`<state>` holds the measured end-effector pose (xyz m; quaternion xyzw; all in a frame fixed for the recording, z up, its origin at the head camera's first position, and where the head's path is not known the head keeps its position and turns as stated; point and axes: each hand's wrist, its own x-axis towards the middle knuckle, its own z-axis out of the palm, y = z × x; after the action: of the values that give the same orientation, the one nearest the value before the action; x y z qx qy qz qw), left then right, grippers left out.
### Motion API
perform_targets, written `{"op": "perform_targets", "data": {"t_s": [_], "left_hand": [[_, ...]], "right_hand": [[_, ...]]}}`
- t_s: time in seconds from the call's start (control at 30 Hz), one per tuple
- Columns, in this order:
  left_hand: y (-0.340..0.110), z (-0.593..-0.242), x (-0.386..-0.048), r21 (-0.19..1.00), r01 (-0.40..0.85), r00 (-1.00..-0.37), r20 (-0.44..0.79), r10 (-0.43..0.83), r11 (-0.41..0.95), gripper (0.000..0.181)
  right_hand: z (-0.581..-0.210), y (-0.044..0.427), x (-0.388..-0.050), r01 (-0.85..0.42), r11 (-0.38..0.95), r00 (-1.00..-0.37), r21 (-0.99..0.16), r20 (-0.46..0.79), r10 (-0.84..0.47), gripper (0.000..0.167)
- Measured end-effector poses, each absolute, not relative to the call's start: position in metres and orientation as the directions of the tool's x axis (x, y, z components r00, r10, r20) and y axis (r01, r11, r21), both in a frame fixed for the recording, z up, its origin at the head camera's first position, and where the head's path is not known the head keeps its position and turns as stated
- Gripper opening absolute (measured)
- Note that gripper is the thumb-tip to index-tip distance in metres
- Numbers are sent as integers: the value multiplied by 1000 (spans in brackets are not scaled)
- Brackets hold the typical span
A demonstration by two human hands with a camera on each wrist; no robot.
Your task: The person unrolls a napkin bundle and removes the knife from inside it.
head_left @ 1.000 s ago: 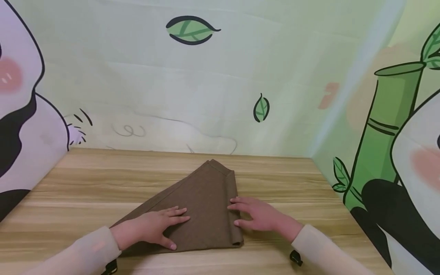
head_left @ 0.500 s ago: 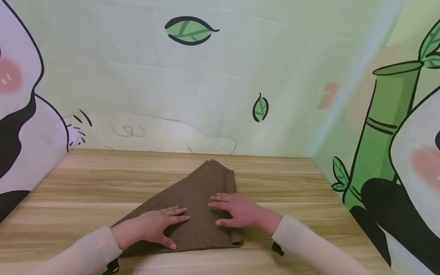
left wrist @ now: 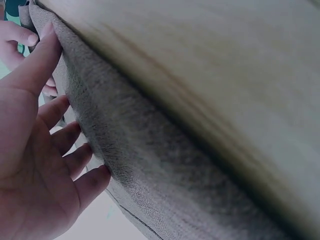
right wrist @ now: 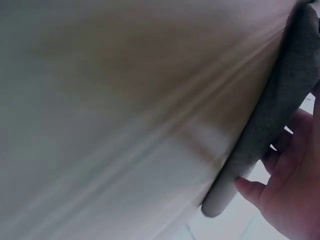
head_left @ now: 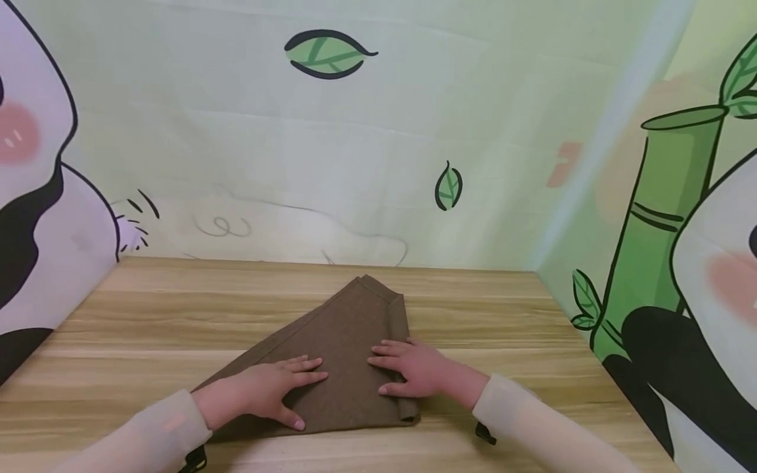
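A brown cloth point(head_left: 349, 387) is laid on the worktop point(head_left: 485, 315), at 6 o'clock in the head view, folded to a wedge with its blunt tip at 1 o'clock and its long slanted edge at 10 to 11 o'clock. By the left hand point(head_left: 263, 387), at 8 o'clock on the cloth, nothing is grasped: it is laid flat, fingers spread, with the thumb near the 6 o'clock edge. By the right hand point(head_left: 416, 371), at 3 o'clock, nothing is gripped either; it is draped, fingers extended, across a folded strip point(head_left: 399, 320) along that side.

From the matte, woven face shown in the left wrist view, a light, soft fabric is judged, with enough body for creases to be kept. Little slipperiness is expected and no breakage need be feared; the real risk is judged to be layers being shifted or the strip being unrolled. A rounded, springy edge is suggested in the right wrist view, so firm, even pressure would be needed for it to be flattened. The strip is best pinched through all layers, at its 1 o'clock and 5 o'clock ends together, while the middle is steadied by a flat palm.
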<state>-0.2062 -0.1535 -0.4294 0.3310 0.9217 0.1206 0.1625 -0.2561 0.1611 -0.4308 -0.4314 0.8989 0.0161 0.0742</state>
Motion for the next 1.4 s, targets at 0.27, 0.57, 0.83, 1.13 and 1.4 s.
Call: {"op": "perform_targets", "data": {"t_s": [0.27,0.57,0.83,1.13,1.4], "left_hand": [[-156,-430,-205,344,568,-729,-213,651,748,83],[-155,-426,-204,342,579,-721,-209,661,740,82],[-155,-429,-205,332,593,-723,-182,667,734,83],[-152,-427,-207,347,575,-719,-216,660,741,81],[-139,-422,-209,283,665,-694,-106,712,691,76]], "right_hand": [[-429,181,-251,-744,661,-647,-94,-142,-749,52],[-421,201,-250,-726,681,-668,-91,-141,-731,43],[-420,226,-243,-713,695,-684,-97,-122,-719,44],[-424,234,-241,-728,676,-672,-115,-75,-736,42],[-420,214,-247,-757,649,-647,-77,-51,-761,43]]}}
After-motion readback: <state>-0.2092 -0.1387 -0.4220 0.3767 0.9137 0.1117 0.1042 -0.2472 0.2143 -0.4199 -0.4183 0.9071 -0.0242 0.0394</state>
